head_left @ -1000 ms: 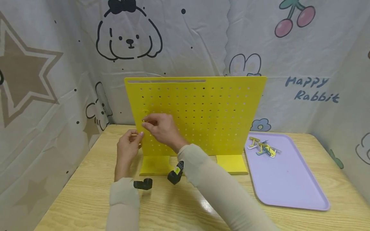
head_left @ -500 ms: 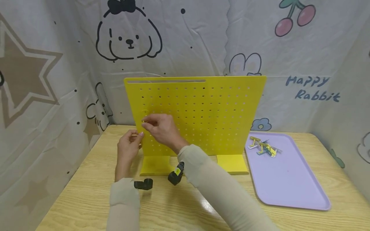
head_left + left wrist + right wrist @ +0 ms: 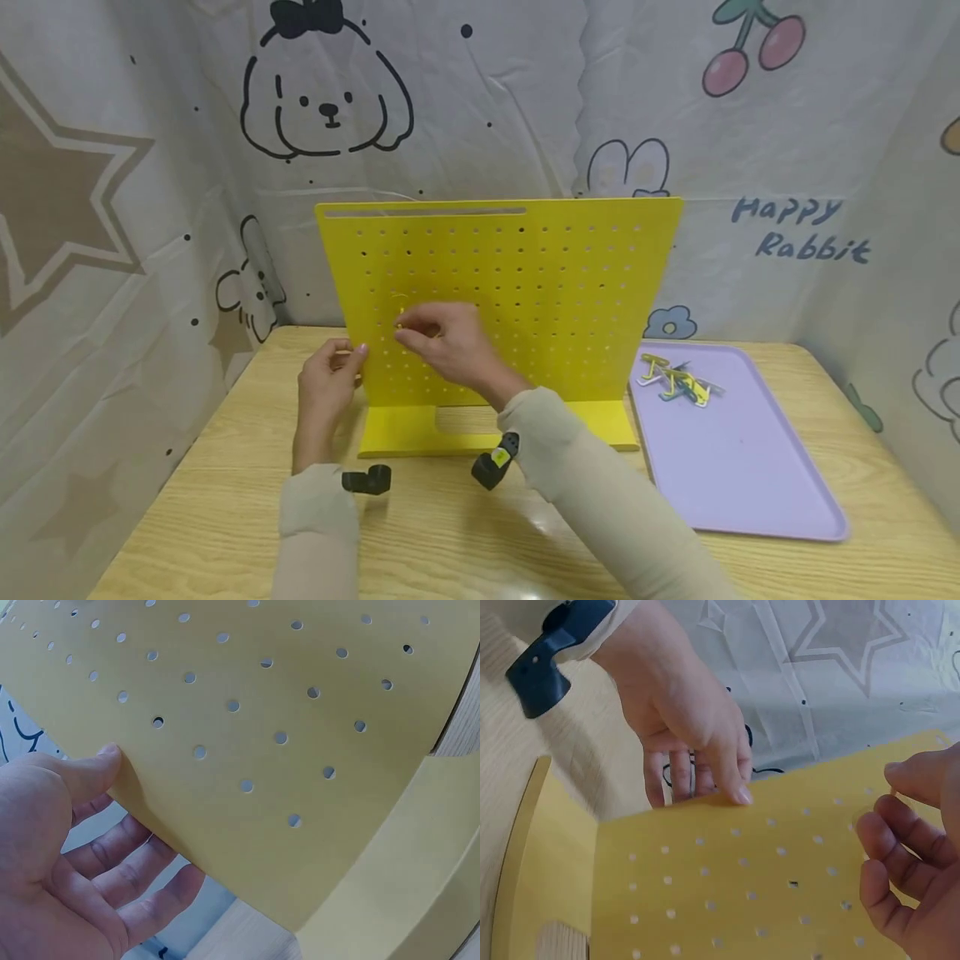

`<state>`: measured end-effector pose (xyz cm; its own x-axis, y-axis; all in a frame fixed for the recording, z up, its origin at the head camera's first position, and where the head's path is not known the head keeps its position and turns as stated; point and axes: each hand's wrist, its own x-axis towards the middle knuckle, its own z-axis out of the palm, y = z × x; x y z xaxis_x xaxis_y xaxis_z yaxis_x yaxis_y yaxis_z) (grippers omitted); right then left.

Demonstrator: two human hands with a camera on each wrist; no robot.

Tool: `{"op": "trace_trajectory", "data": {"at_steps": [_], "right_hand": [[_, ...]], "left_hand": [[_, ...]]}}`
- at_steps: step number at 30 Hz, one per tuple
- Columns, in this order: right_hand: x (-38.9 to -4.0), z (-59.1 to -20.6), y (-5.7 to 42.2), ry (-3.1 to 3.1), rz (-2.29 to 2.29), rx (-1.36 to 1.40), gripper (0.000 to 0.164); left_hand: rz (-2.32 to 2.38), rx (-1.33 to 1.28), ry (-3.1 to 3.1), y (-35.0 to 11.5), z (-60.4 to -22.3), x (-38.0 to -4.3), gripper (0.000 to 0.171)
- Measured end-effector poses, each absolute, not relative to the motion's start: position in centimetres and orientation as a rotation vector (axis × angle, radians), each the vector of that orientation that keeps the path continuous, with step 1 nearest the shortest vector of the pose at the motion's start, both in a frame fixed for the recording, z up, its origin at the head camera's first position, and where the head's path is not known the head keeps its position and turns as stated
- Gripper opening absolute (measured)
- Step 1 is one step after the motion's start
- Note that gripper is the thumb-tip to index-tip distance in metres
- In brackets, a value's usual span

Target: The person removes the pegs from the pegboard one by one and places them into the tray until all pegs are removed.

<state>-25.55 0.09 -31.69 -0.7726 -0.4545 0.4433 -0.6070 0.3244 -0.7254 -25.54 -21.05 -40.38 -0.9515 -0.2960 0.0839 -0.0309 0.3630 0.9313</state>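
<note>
An upright yellow pegboard (image 3: 487, 260) stands on the table. The left hand (image 3: 327, 385) holds its left edge; in the left wrist view the thumb (image 3: 105, 765) presses the front face and the other fingers reach behind. Before the left part of the board, the right hand (image 3: 453, 343) pinches a thin yellow hook (image 3: 401, 303) between thumb and index finger. Only the hook's rounded upper end shows above the fingers, close to the board face. Whether it sits in a hole is hidden.
To the right of the board lies a lilac tray (image 3: 742, 479) with several yellow, white and green hooks (image 3: 699, 390) in a heap. The board's yellow foot (image 3: 397, 429) rests on the wooden table (image 3: 427, 533). Patterned cloth (image 3: 517, 100) hangs behind and at the sides.
The right hand has moved right and slightly down along the board with the hook in its fingers. The left hand stays on the board's edge. The head view has shifted slightly.
</note>
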Motion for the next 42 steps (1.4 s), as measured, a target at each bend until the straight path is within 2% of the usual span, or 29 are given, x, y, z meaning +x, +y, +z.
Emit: {"op": "trace_trajectory", "data": {"at_steps": [15, 42], "right_hand": [[-23.7, -32.8, 7.9, -2.397, 1.384, 0.993, 0.011], [-20.8, -36.8, 23.8, -2.576, 1.063, 0.433, 0.013]], "left_hand": [[-1.608, 0.299, -2.393, -20.9, -40.4, -25.4, 0.034], [-1.602, 0.332, -2.407, -20.9, -40.2, -25.4, 0.035]]}}
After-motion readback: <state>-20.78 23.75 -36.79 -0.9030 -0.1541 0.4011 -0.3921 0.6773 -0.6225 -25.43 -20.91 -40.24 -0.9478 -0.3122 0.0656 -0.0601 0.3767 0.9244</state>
